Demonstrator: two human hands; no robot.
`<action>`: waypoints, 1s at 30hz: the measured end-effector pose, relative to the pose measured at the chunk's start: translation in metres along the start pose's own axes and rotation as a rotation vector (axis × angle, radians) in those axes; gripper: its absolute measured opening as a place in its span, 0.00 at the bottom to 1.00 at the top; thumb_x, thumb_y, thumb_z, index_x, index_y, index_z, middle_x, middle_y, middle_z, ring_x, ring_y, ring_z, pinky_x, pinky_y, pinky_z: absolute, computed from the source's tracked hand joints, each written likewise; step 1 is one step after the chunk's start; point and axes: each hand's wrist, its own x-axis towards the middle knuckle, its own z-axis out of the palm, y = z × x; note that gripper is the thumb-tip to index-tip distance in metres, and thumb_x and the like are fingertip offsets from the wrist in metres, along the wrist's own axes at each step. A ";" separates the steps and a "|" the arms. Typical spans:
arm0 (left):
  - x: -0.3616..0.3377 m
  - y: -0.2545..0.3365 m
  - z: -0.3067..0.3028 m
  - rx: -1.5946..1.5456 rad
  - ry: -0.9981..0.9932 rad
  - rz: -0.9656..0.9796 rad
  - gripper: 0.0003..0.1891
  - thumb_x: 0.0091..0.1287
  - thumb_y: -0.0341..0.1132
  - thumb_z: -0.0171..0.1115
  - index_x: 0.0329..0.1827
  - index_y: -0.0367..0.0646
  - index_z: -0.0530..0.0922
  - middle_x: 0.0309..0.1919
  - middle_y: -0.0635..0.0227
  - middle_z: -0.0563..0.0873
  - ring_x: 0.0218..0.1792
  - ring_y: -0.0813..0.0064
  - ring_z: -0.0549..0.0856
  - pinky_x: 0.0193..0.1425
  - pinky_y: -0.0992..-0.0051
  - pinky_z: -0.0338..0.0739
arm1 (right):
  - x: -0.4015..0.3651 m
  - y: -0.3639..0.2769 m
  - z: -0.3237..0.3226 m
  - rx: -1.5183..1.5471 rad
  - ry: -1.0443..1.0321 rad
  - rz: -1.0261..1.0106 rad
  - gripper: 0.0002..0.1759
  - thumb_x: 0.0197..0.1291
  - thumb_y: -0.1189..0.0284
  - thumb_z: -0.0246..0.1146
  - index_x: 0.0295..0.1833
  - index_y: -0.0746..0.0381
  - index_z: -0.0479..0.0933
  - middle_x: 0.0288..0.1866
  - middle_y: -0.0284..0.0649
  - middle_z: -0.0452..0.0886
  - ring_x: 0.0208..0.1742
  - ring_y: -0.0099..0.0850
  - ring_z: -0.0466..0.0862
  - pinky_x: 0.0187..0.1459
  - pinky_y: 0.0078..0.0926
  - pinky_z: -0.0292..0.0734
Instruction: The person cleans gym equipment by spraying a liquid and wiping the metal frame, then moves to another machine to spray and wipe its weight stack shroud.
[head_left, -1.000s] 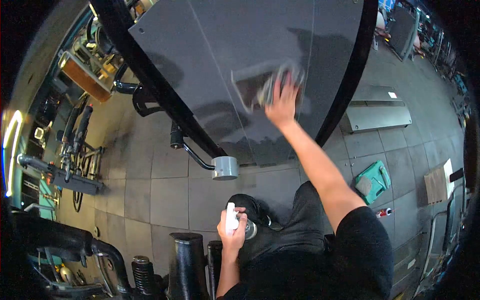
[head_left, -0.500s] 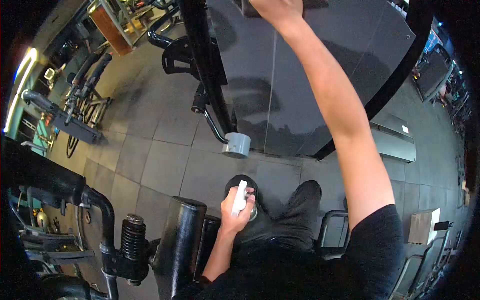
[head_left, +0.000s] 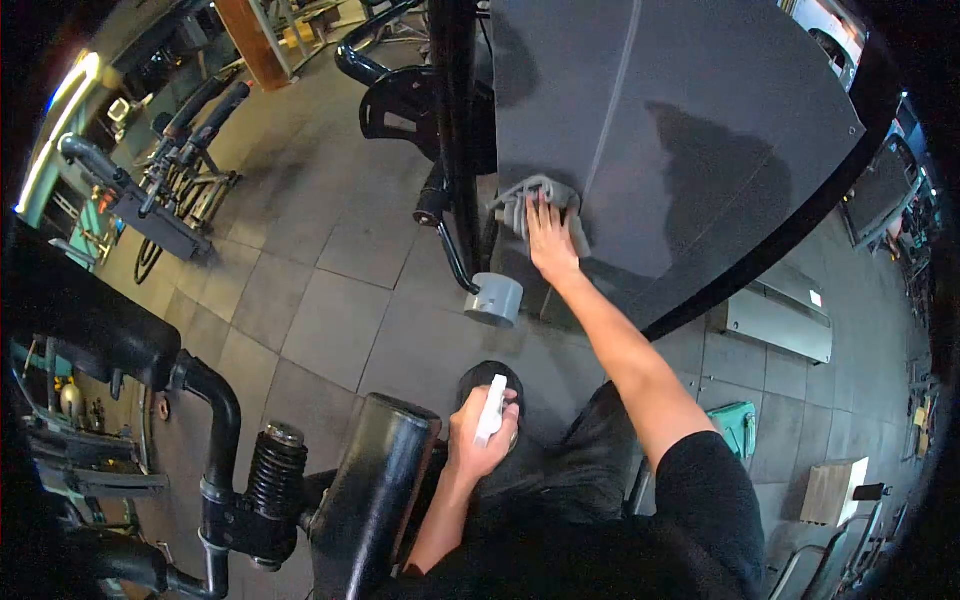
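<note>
My right hand (head_left: 550, 243) presses a folded grey cloth (head_left: 514, 212) against the lower left part of a large dark panel (head_left: 690, 110). Its fingers lie over the cloth. Close to my lap, my left hand (head_left: 468, 440) is wrapped round a spray bottle, of which the white spray head (head_left: 491, 412) shows most; the bottle's body is largely hidden by the hand. A grey cylindrical end piece (head_left: 495, 300) on a bent black bar is below the cloth, apart from both hands.
A black padded roller (head_left: 375, 480) and a spring-like black post (head_left: 273, 495) stand at my lower left. A black upright (head_left: 455, 110) runs along the panel's left edge. A grey metal box (head_left: 775, 320), a green object (head_left: 735, 428) and a cardboard box (head_left: 833, 492) are at right.
My right hand has come down the panel from the top of the view, with the grey cloth now plainly visible under it. The left hand keeps hold of the spray bottle. The view has shifted.
</note>
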 end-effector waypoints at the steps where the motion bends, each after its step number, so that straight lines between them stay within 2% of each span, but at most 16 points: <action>1: 0.003 0.000 0.001 -0.034 0.008 -0.043 0.10 0.71 0.31 0.71 0.53 0.41 0.85 0.34 0.60 0.91 0.34 0.69 0.92 0.41 0.69 0.85 | 0.016 0.011 -0.009 0.114 -0.032 -0.011 0.44 0.70 0.67 0.56 0.89 0.66 0.52 0.86 0.57 0.63 0.82 0.53 0.67 0.81 0.70 0.56; 3: 0.004 0.003 0.004 -0.018 0.024 -0.016 0.10 0.71 0.31 0.71 0.53 0.41 0.85 0.33 0.61 0.90 0.34 0.69 0.91 0.41 0.69 0.85 | 0.088 0.037 -0.104 -0.065 0.346 0.104 0.45 0.68 0.67 0.61 0.87 0.67 0.54 0.89 0.58 0.56 0.81 0.57 0.69 0.82 0.63 0.58; 4: 0.004 0.006 0.005 0.006 0.036 0.014 0.10 0.71 0.31 0.71 0.53 0.40 0.85 0.32 0.61 0.90 0.33 0.70 0.91 0.41 0.69 0.85 | 0.135 0.056 -0.147 0.148 0.515 0.180 0.49 0.63 0.68 0.67 0.87 0.69 0.55 0.88 0.62 0.57 0.81 0.60 0.67 0.81 0.62 0.60; 5: 0.004 0.007 0.005 0.015 0.009 -0.013 0.10 0.71 0.30 0.71 0.52 0.40 0.85 0.31 0.61 0.90 0.32 0.70 0.91 0.41 0.69 0.84 | 0.175 0.073 -0.194 0.219 0.689 0.150 0.52 0.60 0.68 0.70 0.86 0.70 0.55 0.87 0.67 0.56 0.82 0.63 0.65 0.79 0.63 0.62; 6: 0.000 0.007 0.006 0.015 -0.006 -0.025 0.10 0.71 0.30 0.71 0.52 0.40 0.85 0.31 0.61 0.90 0.32 0.70 0.91 0.41 0.69 0.84 | 0.213 0.098 -0.211 0.013 0.781 0.029 0.52 0.60 0.67 0.71 0.85 0.72 0.54 0.87 0.69 0.53 0.82 0.66 0.63 0.77 0.63 0.64; 8: 0.001 0.006 0.006 -0.010 -0.032 -0.053 0.11 0.70 0.27 0.72 0.52 0.38 0.83 0.45 0.61 0.94 0.41 0.75 0.91 0.48 0.71 0.84 | 0.252 0.096 -0.277 -0.054 0.908 0.302 0.42 0.69 0.68 0.59 0.85 0.75 0.56 0.87 0.61 0.60 0.87 0.53 0.60 0.86 0.55 0.51; 11: 0.001 -0.004 0.010 -0.041 -0.025 -0.005 0.11 0.69 0.27 0.72 0.51 0.37 0.82 0.45 0.58 0.94 0.42 0.73 0.91 0.49 0.71 0.84 | 0.250 0.094 -0.238 0.025 0.757 0.364 0.47 0.68 0.67 0.64 0.87 0.71 0.54 0.88 0.58 0.58 0.88 0.53 0.59 0.86 0.56 0.51; 12: 0.002 -0.008 0.011 -0.054 -0.025 -0.009 0.11 0.69 0.26 0.72 0.51 0.36 0.82 0.45 0.57 0.94 0.42 0.73 0.91 0.50 0.71 0.84 | 0.224 0.083 -0.215 0.124 0.874 0.213 0.52 0.59 0.66 0.71 0.84 0.74 0.55 0.86 0.70 0.54 0.81 0.67 0.63 0.78 0.62 0.63; 15: 0.002 -0.005 0.006 -0.013 -0.031 -0.022 0.11 0.70 0.27 0.71 0.52 0.36 0.82 0.45 0.58 0.94 0.43 0.72 0.92 0.50 0.70 0.85 | 0.126 0.045 -0.096 0.114 0.551 0.224 0.45 0.60 0.71 0.63 0.81 0.79 0.60 0.87 0.73 0.51 0.78 0.69 0.68 0.76 0.65 0.67; 16: 0.002 -0.003 0.003 0.015 -0.043 -0.065 0.11 0.70 0.27 0.71 0.53 0.36 0.82 0.44 0.58 0.94 0.43 0.72 0.92 0.50 0.69 0.85 | 0.086 0.028 -0.044 0.051 0.514 0.221 0.39 0.64 0.71 0.59 0.80 0.73 0.67 0.88 0.66 0.57 0.79 0.61 0.70 0.78 0.53 0.68; 18: 0.000 -0.009 -0.001 0.047 -0.051 -0.115 0.11 0.71 0.29 0.71 0.53 0.37 0.82 0.44 0.59 0.94 0.42 0.73 0.92 0.49 0.70 0.85 | 0.011 -0.005 0.030 0.062 0.223 0.190 0.37 0.67 0.70 0.58 0.81 0.72 0.66 0.86 0.63 0.59 0.77 0.59 0.72 0.75 0.54 0.73; 22: -0.002 -0.007 -0.006 -0.006 -0.011 -0.074 0.11 0.71 0.28 0.70 0.54 0.37 0.82 0.45 0.59 0.93 0.42 0.73 0.92 0.50 0.70 0.85 | -0.006 -0.011 0.013 0.174 -0.044 0.170 0.41 0.69 0.71 0.57 0.86 0.69 0.57 0.89 0.60 0.53 0.78 0.55 0.70 0.75 0.53 0.74; 24: 0.005 -0.002 -0.007 -0.028 -0.008 -0.078 0.12 0.70 0.27 0.70 0.54 0.36 0.82 0.46 0.58 0.93 0.42 0.72 0.92 0.50 0.69 0.85 | 0.021 0.011 -0.022 0.091 -0.012 0.052 0.42 0.69 0.72 0.56 0.88 0.64 0.55 0.91 0.52 0.54 0.77 0.51 0.72 0.80 0.62 0.63; 25: 0.006 -0.002 -0.004 -0.068 0.019 -0.052 0.12 0.70 0.27 0.69 0.55 0.36 0.82 0.45 0.58 0.93 0.42 0.72 0.92 0.49 0.69 0.85 | 0.051 0.026 -0.043 0.144 0.244 -0.003 0.43 0.68 0.73 0.57 0.88 0.60 0.55 0.90 0.48 0.58 0.78 0.49 0.72 0.81 0.65 0.61; 29: 0.008 0.004 -0.004 0.009 -0.020 0.011 0.12 0.70 0.27 0.69 0.55 0.35 0.82 0.44 0.57 0.93 0.41 0.72 0.92 0.49 0.70 0.85 | 0.208 0.088 -0.206 0.112 0.615 -0.030 0.53 0.54 0.68 0.73 0.87 0.47 0.61 0.90 0.43 0.61 0.84 0.48 0.68 0.80 0.67 0.59; 30: 0.006 0.006 -0.003 0.011 -0.032 0.003 0.12 0.70 0.26 0.69 0.55 0.35 0.82 0.44 0.58 0.93 0.41 0.73 0.92 0.48 0.70 0.85 | 0.226 0.090 -0.274 0.134 0.784 -0.027 0.50 0.64 0.67 0.70 0.87 0.66 0.56 0.89 0.55 0.59 0.88 0.53 0.59 0.85 0.59 0.52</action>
